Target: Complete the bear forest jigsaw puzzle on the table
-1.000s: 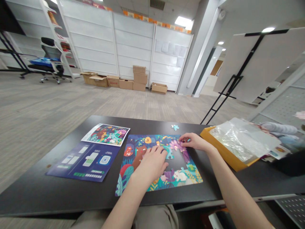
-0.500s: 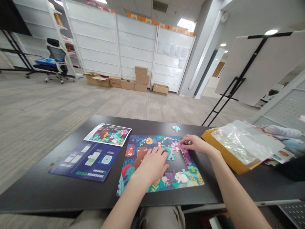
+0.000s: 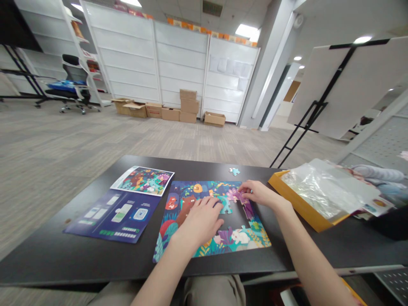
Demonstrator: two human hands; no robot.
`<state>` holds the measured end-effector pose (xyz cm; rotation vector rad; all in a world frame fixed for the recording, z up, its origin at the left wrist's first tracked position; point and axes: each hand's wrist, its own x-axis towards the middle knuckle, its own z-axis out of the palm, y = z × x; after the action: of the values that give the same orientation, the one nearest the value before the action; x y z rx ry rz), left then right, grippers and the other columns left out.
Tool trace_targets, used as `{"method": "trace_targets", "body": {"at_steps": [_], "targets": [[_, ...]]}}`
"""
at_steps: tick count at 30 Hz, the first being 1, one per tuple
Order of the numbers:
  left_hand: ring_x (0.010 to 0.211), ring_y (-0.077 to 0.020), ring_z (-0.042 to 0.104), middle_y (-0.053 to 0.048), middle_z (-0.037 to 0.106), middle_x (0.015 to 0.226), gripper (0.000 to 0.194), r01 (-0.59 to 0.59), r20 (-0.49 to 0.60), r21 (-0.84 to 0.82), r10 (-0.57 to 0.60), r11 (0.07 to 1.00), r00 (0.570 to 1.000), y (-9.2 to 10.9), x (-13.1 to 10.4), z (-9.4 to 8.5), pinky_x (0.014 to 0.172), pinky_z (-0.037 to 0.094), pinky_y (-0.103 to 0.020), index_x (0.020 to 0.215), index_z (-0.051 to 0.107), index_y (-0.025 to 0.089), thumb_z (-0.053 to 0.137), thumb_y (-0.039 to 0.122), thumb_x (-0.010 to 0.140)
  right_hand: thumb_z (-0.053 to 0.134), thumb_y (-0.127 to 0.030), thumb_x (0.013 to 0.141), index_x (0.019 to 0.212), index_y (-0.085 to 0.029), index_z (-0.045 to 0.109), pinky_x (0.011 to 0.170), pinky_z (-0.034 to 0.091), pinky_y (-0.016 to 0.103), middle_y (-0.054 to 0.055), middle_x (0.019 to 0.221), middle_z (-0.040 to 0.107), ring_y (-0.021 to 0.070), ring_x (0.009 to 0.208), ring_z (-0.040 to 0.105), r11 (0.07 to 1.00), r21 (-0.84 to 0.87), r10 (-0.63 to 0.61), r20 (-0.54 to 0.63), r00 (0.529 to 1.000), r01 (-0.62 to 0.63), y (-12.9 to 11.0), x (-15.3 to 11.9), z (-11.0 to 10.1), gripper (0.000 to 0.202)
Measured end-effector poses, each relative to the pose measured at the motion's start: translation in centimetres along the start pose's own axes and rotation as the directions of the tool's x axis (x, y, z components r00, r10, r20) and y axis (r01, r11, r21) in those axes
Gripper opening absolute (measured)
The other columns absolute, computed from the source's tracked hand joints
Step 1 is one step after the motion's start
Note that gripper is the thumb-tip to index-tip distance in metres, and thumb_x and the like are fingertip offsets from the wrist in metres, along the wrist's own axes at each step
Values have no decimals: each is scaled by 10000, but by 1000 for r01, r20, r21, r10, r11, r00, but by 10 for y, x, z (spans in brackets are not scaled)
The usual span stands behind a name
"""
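A colourful jigsaw puzzle (image 3: 168, 212), partly assembled, lies flat on the dark table with an open gap right of its middle. My left hand (image 3: 204, 216) rests palm down across its centre, fingers spread and slightly bent, hiding part of the picture. At the upper right edge, the curled fingers of my right hand (image 3: 253, 191) pinch a purple puzzle piece (image 3: 245, 196) beside the pink-purple pieces (image 3: 234, 194). The exact outline of that piece is partly covered by my fingers. A loose light-blue puzzle piece (image 3: 234, 171) lies above the puzzle, apart from it.
Left of the puzzle is a dark-blue leaflet (image 3: 111, 214) with a picture sheet (image 3: 143, 180) at its top. A yellow box (image 3: 299, 204) holding clear plastic stands on the right side of the table (image 3: 95, 259). Cardboard boxes line the far shelves.
The view has shifted slightly. My right hand's fingers have turned and drawn closer together at the puzzle's upper right edge. My left hand stays in place on the puzzle.
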<state>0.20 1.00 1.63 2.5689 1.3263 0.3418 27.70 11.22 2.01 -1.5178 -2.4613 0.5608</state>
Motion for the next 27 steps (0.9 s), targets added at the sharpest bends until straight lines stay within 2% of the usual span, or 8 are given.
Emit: {"method": "trace_targets", "body": {"at_steps": [8, 13, 15, 17, 19, 21, 24, 27], "targets": [[1312, -305, 502, -104, 584, 1400, 326, 2, 1, -5, -2, 1000, 1000, -1, 1, 2, 1077, 423, -475, 1258, 599, 220, 546, 335, 958, 666, -338, 804, 978, -179, 715, 631, 462, 264, 3, 716, 648, 150, 647, 583, 966, 259, -13, 68, 998, -5, 12, 0, 2, 240], [1307, -312, 504, -109, 580, 1409, 338, 2, 5, 0, -2, 1000, 1000, -1, 1, 2, 1070, 428, -488, 1270, 596, 214, 540, 338, 960, 656, -380, 830, 968, -194, 741, 678, 486, 281, 22, 752, 708, 175, 696, 637, 976, 219, -30, 90, 995, 9, 12, -5, -6, 247], [1306, -313, 505, -110, 579, 1410, 339, 7, 9, 6, -7, 1000, 1000, 0, 1, 1, 1069, 431, -492, 1272, 596, 208, 538, 329, 961, 636, -406, 853, 947, -200, 746, 726, 506, 298, 39, 821, 743, 200, 756, 669, 982, 190, -9, 12, 1000, 6, 16, -9, -14, 252], [1308, -308, 507, -111, 579, 1412, 340, 9, 12, 9, -9, 1000, 1000, 1, 1, 0, 1077, 429, -487, 1276, 596, 204, 535, 325, 964, 594, -416, 882, 941, -197, 739, 735, 514, 310, 55, 851, 752, 215, 773, 680, 987, 144, 89, -153, 984, -67, 27, -13, -24, 270], [1314, -301, 503, -112, 577, 1415, 337, 9, 18, 8, -9, 1000, 1000, 2, 1, -1, 1087, 423, -478, 1273, 599, 204, 533, 326, 966, 570, -369, 889, 934, -191, 734, 743, 513, 319, 75, 864, 755, 224, 776, 686, 977, 66, 215, -314, 925, -204, 41, -18, -32, 246], [1314, -301, 502, -112, 577, 1416, 331, 11, 24, 7, -11, 1000, 1000, 2, 1, -3, 1085, 424, -475, 1266, 604, 206, 531, 329, 967, 583, -318, 871, 909, -189, 738, 755, 505, 323, 92, 860, 756, 233, 793, 692, 941, -26, 305, -367, 879, -337, 55, -23, -38, 204], [1302, -310, 510, -111, 581, 1409, 326, 16, 26, 5, -16, 1000, 1000, 2, 1, -4, 1065, 434, -484, 1259, 607, 208, 534, 329, 965, 667, -353, 818, 860, -198, 751, 713, 491, 322, 101, 825, 749, 247, 787, 692, 887, -137, 392, -286, 875, -442, 69, -28, -41, 181], [1298, -309, 515, -107, 587, 1398, 326, 11, 20, -2, -11, 1000, 1000, 2, 1, -3, 1063, 433, -480, 1258, 605, 214, 548, 331, 959, 789, -367, 690, 861, -210, 764, 674, 486, 319, 95, 863, 754, 254, 784, 690, 885, -141, 424, -147, 894, -443, 74, -32, -39, 234]]}}
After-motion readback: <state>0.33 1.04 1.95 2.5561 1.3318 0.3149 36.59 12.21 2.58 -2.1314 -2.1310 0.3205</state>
